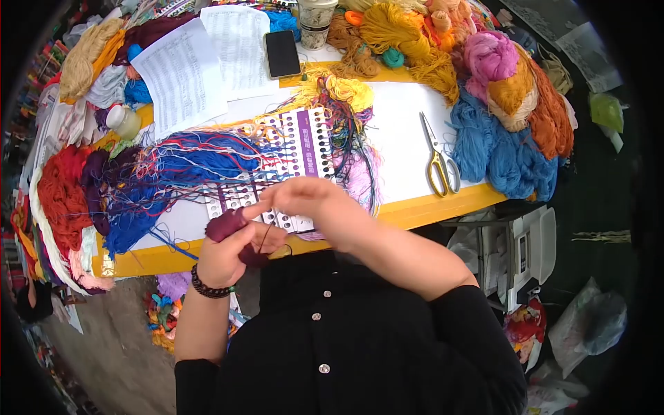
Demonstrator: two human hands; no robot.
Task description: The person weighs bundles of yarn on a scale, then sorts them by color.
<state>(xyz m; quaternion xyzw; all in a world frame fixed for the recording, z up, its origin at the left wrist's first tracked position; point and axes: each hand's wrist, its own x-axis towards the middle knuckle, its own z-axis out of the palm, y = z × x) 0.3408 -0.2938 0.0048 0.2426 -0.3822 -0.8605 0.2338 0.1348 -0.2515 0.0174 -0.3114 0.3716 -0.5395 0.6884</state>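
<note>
A bundle of maroon thread (227, 225) is wrapped in my left hand (225, 254), just over the table's front edge. The fingers are closed around it, and part of the bundle shows below the palm. My right hand (301, 197) is beside it, fingers curled together and their tips at the bundle. A dark strand runs down between the two hands. Behind them lies a white card with punched holes and a purple strip (308, 145). Many blue, red and white threads (207, 158) pass through its holes and trail left.
Scissors with yellow handles (439, 169) lie open on the white tabletop to the right. Blue skeins (494, 142) and orange ones sit at the right end. A phone (283, 54), a paper cup (316, 24) and printed sheets (181, 79) are at the back. Red yarn (63, 187) is piled left.
</note>
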